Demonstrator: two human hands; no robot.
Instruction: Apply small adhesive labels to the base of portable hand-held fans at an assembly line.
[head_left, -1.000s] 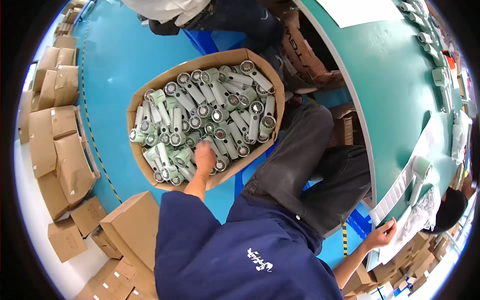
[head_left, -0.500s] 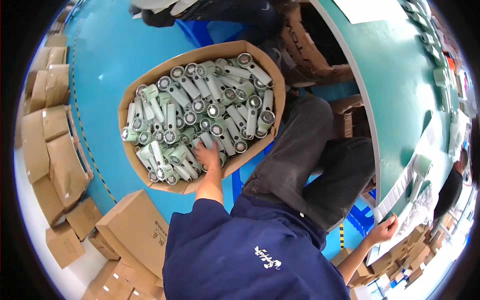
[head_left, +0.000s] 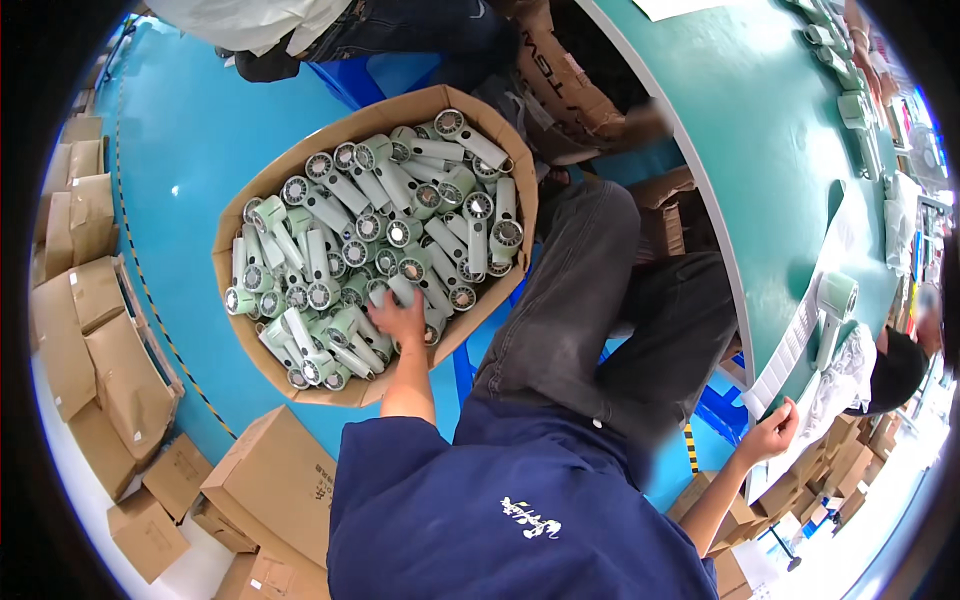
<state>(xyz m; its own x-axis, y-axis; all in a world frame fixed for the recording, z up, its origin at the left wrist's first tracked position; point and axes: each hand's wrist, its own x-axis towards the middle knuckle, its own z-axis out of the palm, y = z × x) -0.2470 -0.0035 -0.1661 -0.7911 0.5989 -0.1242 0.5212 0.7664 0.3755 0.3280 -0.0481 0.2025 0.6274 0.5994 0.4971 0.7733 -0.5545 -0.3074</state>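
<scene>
My left hand (head_left: 399, 320) is inside a large cardboard box (head_left: 237, 322) heaped with pale green handheld fans (head_left: 478, 235). Its fingers are closed around the pale handle of one handheld fan (head_left: 402, 291), slightly blurred; the rest of that fan is partly hidden. Over at the right, my right hand (head_left: 770, 434) is at the table's near edge, fingertips pinched together. What they hold, if anything, is too small to make out. Beside it lie a long white strip of labels (head_left: 797, 347) and clear plastic bags (head_left: 846, 372). Another handheld fan (head_left: 836, 296) lies just beyond, on the table.
The green table (head_left: 765, 180) runs along the right, with more fans (head_left: 855, 110) along its far side. Another person's legs (head_left: 420, 38) and a blue stool (head_left: 345, 82) are beyond the box. Cardboard cartons (head_left: 130, 375) line the left. A person in a black cap (head_left: 895, 372) is across the table.
The view has shifted, so the box appears farther left. My left hand remains in the box on a fan, its handle now more upright. My right hand stays at the table edge.
</scene>
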